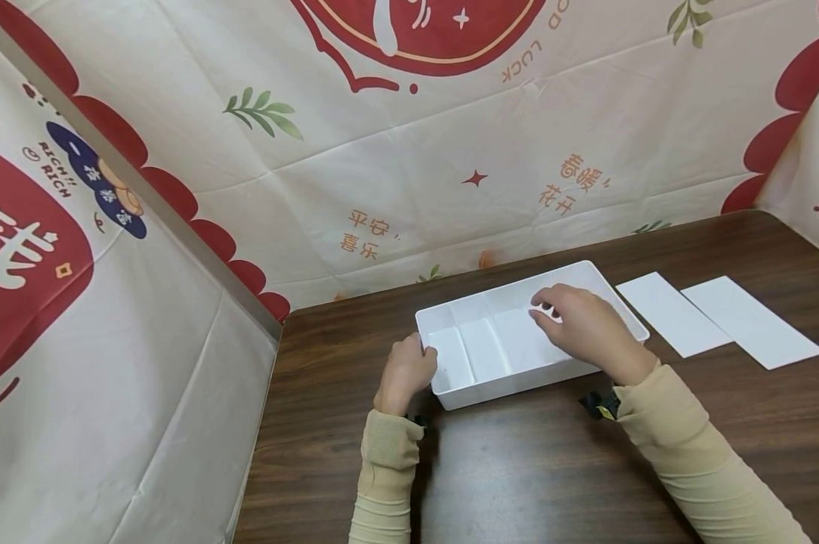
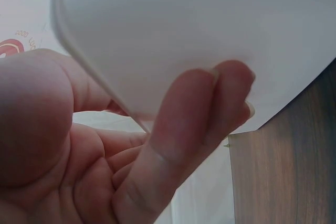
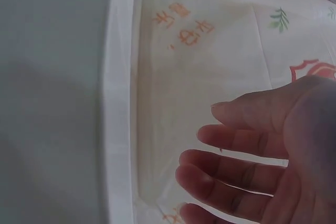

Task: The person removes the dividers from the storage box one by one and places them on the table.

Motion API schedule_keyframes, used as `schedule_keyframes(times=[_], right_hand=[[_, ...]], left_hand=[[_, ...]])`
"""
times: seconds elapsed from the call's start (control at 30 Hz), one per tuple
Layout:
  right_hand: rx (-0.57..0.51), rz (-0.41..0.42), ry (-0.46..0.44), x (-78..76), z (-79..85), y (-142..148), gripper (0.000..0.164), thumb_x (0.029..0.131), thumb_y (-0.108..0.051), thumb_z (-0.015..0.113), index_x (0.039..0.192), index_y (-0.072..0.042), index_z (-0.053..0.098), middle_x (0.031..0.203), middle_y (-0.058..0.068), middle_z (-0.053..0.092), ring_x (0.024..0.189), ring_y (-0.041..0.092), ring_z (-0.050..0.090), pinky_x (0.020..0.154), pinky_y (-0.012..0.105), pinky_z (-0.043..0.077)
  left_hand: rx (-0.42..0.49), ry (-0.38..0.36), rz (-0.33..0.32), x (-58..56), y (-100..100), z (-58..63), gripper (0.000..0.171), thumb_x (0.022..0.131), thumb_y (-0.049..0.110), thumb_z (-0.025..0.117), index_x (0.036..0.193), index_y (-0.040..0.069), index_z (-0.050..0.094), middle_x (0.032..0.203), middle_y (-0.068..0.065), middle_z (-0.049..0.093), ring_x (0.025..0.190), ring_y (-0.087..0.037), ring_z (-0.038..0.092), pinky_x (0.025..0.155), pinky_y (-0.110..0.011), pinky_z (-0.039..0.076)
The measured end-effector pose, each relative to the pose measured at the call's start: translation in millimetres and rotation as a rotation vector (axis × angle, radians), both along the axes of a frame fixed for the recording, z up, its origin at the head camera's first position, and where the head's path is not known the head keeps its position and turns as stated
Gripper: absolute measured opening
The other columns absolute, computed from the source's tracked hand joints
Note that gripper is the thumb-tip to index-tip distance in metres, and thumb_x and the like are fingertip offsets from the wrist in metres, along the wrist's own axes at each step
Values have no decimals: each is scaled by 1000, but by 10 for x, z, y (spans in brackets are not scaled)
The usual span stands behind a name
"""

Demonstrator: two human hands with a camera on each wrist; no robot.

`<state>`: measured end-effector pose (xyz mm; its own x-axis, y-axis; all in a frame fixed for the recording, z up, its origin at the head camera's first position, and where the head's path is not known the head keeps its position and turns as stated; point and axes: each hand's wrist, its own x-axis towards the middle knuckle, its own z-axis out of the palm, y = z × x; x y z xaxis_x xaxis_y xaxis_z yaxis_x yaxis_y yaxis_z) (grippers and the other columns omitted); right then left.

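A white rectangular tray [image 1: 518, 384] lies at an angle on the table, with low dividers [image 1: 467, 355] setting off narrow compartments toward its left end. My left hand [image 1: 408, 368] grips the tray's left end wall near the front corner. In the left wrist view, its fingers [image 2: 184, 111] lie along the white wall and the thumb side is at the rim. Over the right part of the tray hovers my right hand [image 1: 586, 325], fingers loosely bent and apart from the thumb. Nothing shows between them in the right wrist view, where the hand [image 3: 252, 156] is beside a white wall.
Right of the tray, two white flat rectangular panels [image 1: 675, 313] lie on the dark wooden table [image 1: 518, 468], one overlapping the other at an edge. A printed cloth [image 1: 409, 166] hangs behind the table, and another cloth [image 1: 144, 363] covers the left side.
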<state>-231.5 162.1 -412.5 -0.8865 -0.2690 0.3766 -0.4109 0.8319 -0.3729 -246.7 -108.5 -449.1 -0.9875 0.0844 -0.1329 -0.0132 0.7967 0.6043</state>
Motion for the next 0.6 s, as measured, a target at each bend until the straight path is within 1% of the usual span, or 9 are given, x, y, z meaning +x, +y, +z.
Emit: schedule_keyframes(times=[0.27,0.4,0.6], right_hand=[[13,49,-64,17,-113,-240,18,85,-17,64,96,-3,67,83,7,64,73,22,61,62,40,49],[18,65,-62,30,-151,-312,15,84,-16,65,93,-4,66,81,6,63,71,22,59,62,39,48],[45,88,-62,34,-226,-382,17,84,-16,65,95,-4,67,86,8,64,74,23,60,65,40,49]], left_hand=[[-10,17,-5,1,1,-4,23,92,19,44,97,2,58,72,-6,58,57,-17,56,48,-29,43],[-19,24,-7,0,0,-2,23,92,19,44,97,1,58,72,-6,58,58,-18,55,49,-29,42],[-11,23,-7,6,-3,4,24,92,18,44,98,0,58,72,-7,57,56,-17,55,48,-29,42]])
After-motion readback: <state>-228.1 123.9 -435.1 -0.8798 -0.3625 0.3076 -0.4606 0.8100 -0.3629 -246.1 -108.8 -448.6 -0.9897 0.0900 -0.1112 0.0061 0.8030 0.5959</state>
